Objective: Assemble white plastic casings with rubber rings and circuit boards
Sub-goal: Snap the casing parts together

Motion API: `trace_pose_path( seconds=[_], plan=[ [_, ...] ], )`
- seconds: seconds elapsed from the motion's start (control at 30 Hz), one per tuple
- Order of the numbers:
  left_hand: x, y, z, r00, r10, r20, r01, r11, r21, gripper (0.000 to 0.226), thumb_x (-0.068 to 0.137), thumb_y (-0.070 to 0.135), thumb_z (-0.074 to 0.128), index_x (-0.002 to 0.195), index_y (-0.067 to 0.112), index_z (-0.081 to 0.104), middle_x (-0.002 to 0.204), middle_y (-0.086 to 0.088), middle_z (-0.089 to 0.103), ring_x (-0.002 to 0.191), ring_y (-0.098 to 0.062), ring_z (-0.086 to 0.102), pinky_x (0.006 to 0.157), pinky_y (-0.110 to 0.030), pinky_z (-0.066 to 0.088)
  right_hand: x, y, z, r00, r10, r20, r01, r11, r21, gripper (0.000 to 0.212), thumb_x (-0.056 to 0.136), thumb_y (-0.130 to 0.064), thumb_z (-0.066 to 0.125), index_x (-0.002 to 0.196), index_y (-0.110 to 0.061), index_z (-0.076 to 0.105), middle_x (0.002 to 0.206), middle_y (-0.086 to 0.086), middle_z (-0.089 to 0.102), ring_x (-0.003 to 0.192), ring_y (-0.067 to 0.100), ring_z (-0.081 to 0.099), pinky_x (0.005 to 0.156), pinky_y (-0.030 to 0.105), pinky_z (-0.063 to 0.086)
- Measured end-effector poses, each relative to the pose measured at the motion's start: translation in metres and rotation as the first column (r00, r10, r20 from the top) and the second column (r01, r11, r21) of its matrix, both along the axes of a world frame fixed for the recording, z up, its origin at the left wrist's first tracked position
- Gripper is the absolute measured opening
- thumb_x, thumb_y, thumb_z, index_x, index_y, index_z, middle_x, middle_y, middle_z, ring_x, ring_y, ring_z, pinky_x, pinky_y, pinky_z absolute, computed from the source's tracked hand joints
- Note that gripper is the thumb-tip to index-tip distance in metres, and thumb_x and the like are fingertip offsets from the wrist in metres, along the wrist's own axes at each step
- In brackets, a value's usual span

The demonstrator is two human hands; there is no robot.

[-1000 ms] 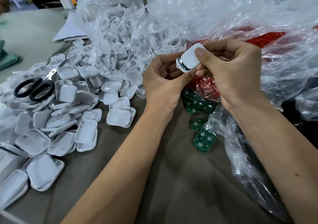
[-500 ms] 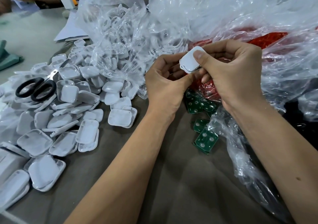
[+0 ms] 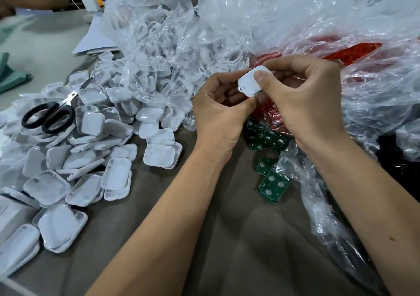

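between both hands, white casing [image 3: 251, 82]

Honestly there's nothing readable anywhere here, no text, labels, brand marks or numbers. The white casings [image 3: 81, 123] are blank plastic, the green circuit boards [image 3: 273, 185] only show round silver pads, and the scissors [image 3: 48, 117] and clear plastic bags [image 3: 227, 30] carry no print I can make out.
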State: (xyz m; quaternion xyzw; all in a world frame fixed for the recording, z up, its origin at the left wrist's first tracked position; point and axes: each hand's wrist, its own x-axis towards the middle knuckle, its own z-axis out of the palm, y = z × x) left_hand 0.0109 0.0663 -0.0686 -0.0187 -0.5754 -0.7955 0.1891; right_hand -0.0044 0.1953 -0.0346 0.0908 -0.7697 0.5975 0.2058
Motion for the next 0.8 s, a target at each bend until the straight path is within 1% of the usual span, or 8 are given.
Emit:
trace_pose_path(
  seconds=[0.1,0.2,0.33,0.43,0.5,0.57,0.7,0.8],
  plan=[
    [-0.0001,-0.0006,-0.0004,1.0,-0.013,0.007,0.013,1.0,0.02,0.042,0.066,-0.009,0.088,0.101,0.004,0.069,0.098,-0.01,0.079,0.094,-0.024,0.077,0.081,-0.037,0.062,0.0001,-0.0002,-0.0001,1.0,0.011,-0.002,-0.011,1.0,0.006,0.013,0.087,-0.024,0.082,0.096,-0.015,0.081,0.076,-0.002,0.078,0.063,0.013,0.076,0.065,0.038,0.064],
    [-0.0002,-0.0006,-0.0009,1.0,-0.022,0.013,0.021,0.999,0.03,0.04,0.067,-0.01,0.088,0.099,0.005,0.07,0.095,-0.009,0.079,0.092,-0.024,0.077,0.08,-0.035,0.062,0.0001,-0.0002,-0.0004,1.0,0.003,-0.006,-0.003,1.0,0.011,0.013,0.087,-0.024,0.082,0.096,-0.015,0.081,0.075,-0.005,0.078,0.062,0.008,0.074,0.063,0.028,0.06],
    [0.0009,-0.0008,-0.0006,1.0,-0.014,0.008,0.014,1.0,0.019,0.04,0.067,-0.011,0.088,0.1,0.003,0.07,0.095,-0.009,0.079,0.092,-0.023,0.077,0.08,-0.034,0.062,0.0001,0.0001,0.0,1.0,0.001,0.001,-0.001,1.0,0.008,0.012,0.085,-0.025,0.082,0.093,-0.016,0.081,0.076,-0.006,0.078,0.064,0.01,0.075,0.063,0.032,0.063],
    [0.0021,0.0001,0.0011,1.0,-0.01,-0.011,0.01,1.0,-0.002,0.039,0.067,-0.011,0.088,0.096,0.007,0.07,0.093,-0.007,0.079,0.09,-0.022,0.077,0.079,-0.033,0.061,0.0003,0.0002,0.0017,1.0,0.004,0.013,-0.004,1.0,-0.003,0.008,0.083,-0.024,0.083,0.088,-0.018,0.081,0.075,-0.005,0.078,0.062,0.015,0.075,0.062,0.04,0.064],
    [0.0025,0.0004,0.002,1.0,-0.01,-0.018,0.009,1.0,-0.011,0.039,0.066,-0.011,0.088,0.095,0.008,0.071,0.093,-0.007,0.079,0.09,-0.023,0.077,0.078,-0.033,0.062,0.0006,0.0001,0.0025,1.0,0.003,0.022,-0.003,1.0,-0.012,0.007,0.082,-0.023,0.082,0.086,-0.018,0.08,0.073,-0.004,0.078,0.06,0.016,0.075,0.061,0.043,0.064],
    [0.003,0.0004,0.0025,1.0,-0.015,-0.023,0.015,1.0,-0.013,0.039,0.066,-0.011,0.088,0.095,0.009,0.071,0.093,-0.007,0.079,0.09,-0.023,0.077,0.077,-0.033,0.061,0.0016,-0.0002,0.0028,0.999,0.009,0.036,-0.009,1.0,-0.019,0.008,0.081,-0.023,0.083,0.085,-0.018,0.079,0.072,-0.004,0.077,0.06,0.016,0.075,0.059,0.04,0.064],
    [0.004,0.0007,0.0041,0.999,-0.028,-0.028,0.028,1.0,-0.004,0.039,0.066,-0.011,0.088,0.094,0.011,0.071,0.094,-0.007,0.079,0.09,-0.024,0.077,0.077,-0.031,0.061,0.0026,-0.0012,0.0032,0.992,0.041,0.115,-0.032,0.996,-0.08,0.009,0.081,-0.02,0.084,0.085,-0.015,0.077,0.071,0.0,0.076,0.059,0.014,0.072,0.057,0.028,0.056],
    [0.0044,0.0013,0.0043,0.999,-0.039,-0.033,0.039,0.999,-0.005,0.041,0.065,-0.011,0.089,0.094,0.011,0.071,0.095,-0.008,0.079,0.091,-0.025,0.077,0.078,-0.033,0.061,0.0039,-0.0018,0.005,0.978,0.091,0.189,-0.06,0.984,-0.165,0.01,0.084,-0.012,0.083,0.085,-0.011,0.073,0.069,0.002,0.074,0.052,0.01,0.066,0.046,0.021,0.049]
  ],
)
